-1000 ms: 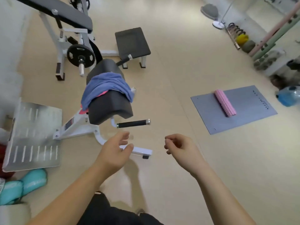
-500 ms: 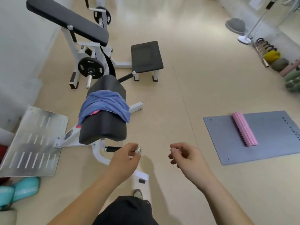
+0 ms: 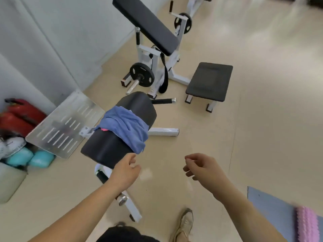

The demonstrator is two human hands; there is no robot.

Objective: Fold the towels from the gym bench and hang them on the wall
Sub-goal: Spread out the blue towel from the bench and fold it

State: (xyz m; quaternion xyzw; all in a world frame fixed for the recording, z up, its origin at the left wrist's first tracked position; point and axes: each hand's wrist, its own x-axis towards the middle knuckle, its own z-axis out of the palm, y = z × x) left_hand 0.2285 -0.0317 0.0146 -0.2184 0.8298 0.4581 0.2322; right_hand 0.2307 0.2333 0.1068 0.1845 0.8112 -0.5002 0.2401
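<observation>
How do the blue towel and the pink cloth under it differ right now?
The blue towel is crumpled and draped across the bench pad, with one end hanging over the pad's edge; the pink cloth shows only as a small sliver. The blue towel lies on top, while the pink cloth is tucked beneath its edge. Both rest on the same pad.

No legible text, labels, brands or numbers. Closest candidate: dark print on the white sneaker point(image 3: 10, 145) just left of the perforated silver metal footplate point(image 3: 64, 126), too blurred to read. Any embossing on the black round weight plate point(image 3: 142, 77), beyond the footplate, is too small to make out.
</observation>
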